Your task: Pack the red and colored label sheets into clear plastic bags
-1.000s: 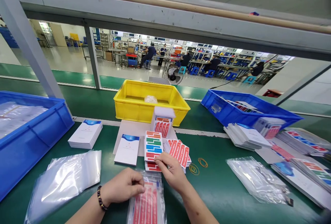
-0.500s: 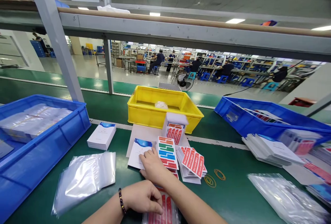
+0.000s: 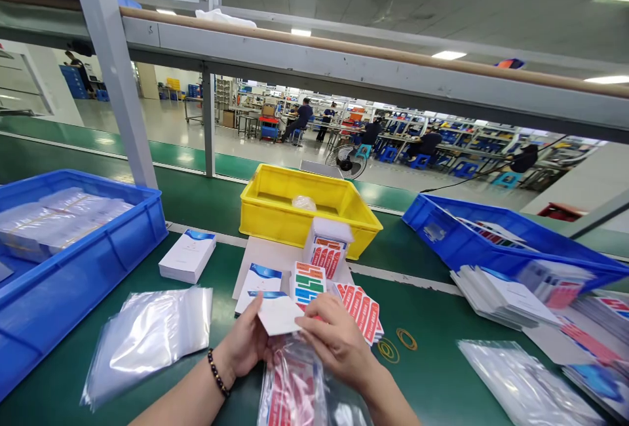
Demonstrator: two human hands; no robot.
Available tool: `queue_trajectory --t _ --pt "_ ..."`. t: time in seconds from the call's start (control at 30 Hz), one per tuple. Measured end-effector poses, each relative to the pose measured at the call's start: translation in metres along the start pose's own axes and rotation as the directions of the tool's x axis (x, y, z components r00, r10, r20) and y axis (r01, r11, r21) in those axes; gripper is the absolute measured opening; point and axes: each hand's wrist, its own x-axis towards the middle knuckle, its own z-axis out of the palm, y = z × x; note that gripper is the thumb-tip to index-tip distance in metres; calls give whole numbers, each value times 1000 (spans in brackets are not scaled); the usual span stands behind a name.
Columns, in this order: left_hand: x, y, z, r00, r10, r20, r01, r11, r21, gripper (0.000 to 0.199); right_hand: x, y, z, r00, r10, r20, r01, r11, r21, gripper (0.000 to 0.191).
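Both hands hold a white booklet [image 3: 278, 316] with a blue band, tilted over the bench. My left hand [image 3: 244, 345] is closed on its left edge, and my right hand [image 3: 337, 334] pinches its right corner. Just below lies a clear plastic bag [image 3: 293, 390] with red label sheets inside; its upper end is partly hidden by my hands. Whether my left fingers also touch the bag, I cannot tell. Behind the held booklet is a booklet pile [image 3: 265, 275], beside a colored sticker sheet [image 3: 308, 280]. Red label sheets [image 3: 361, 308] lie right of them.
A yellow bin [image 3: 275, 216] stands behind the piles, with blue bins on the left [image 3: 132, 223] and right [image 3: 442, 232]. Clear bags [image 3: 152, 331] and a booklet stack [image 3: 187, 257] lie at left. Rubber bands [image 3: 388, 350] and more bags [image 3: 521, 377] are at right.
My right hand has come back from the booklet pile, and a booklet is now held between both hands. My left hand has moved up and left from the bagged red sheets.
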Motion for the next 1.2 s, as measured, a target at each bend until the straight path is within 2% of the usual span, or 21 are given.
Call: queue_trajectory --t 0.07,0.13,0.2,0.27,0.37,0.43,0.5,0.57,0.67,0.73,0.8,0.87,0.93,0.97,1.03,1.07,1.13,1.2 --pt "-1 1 2 999 11 -50 -14 998 -56 45 -10 2 -7 1000 28 9 -28 994 101 16" --pt "-3 1 3 998 23 -62 -27 997 -68 34 -20 13 -5 989 135 -56 -129 987 91 19" --pt "-4 1 3 999 -4 -35 2 999 -46 34 -29 27 3 963 248 -102 -252 968 -22 20" --pt "-5 1 3 999 -30 28 30 1000 1 37 -37 41 12 943 330 -38 -332 931 -150 25" --pt "-6 2 4 991 -82 102 74 994 83 41 -42 49 22 912 398 98 -367 899 -241 42" --pt "-6 2 5 985 -123 119 108 986 125 41 -43 49 24 901 416 123 -380 893 -243 41" --pt "-7 2 7 981 -148 122 131 982 137 40 -43 50 23 900 418 120 -388 896 -215 32" --pt "-6 0 6 983 -150 107 138 984 115 36 -43 52 21 912 403 70 -387 906 -173 20" --pt "-4 -6 4 987 -153 44 151 987 47 30 -41 50 14 922 356 -154 -376 917 -132 22" --pt "-1 -9 3 988 -151 6 152 988 -8 29 -36 39 6 920 284 -271 -324 939 -118 22" --pt "3 -12 4 992 -125 21 126 988 -91 35 -30 22 -2 954 188 -234 -214 972 -93 21" --pt "6 -13 5 992 -104 69 115 976 -185 48 -25 5 -9 992 100 -82 -101 995 -14 18" --pt "9 -14 7 992 -120 49 128 964 -233 54 -25 -2 -13 997 66 24 -68 994 81 16" --pt "9 -14 7 989 -147 1 144 964 -225 51 -28 0 -14 995 93 34 -96 991 98 16" --pt "10 -13 7 974 -194 -119 171 969 -180 41 -38 14 -14 973 230 -26 -230 973 17 20" --pt "9 -13 7 963 -211 -166 185 970 -159 37 -46 23 -15 945 321 -68 -325 943 -72 20" --pt "8 -12 8 949 -230 -214 203 969 -140 33 -61 42 -15 869 482 -114 -493 821 -287 14" --pt "7 -10 9 947 -228 -226 200 970 -140 30 -73 55 -16 795 600 -86 -569 690 -448 21"
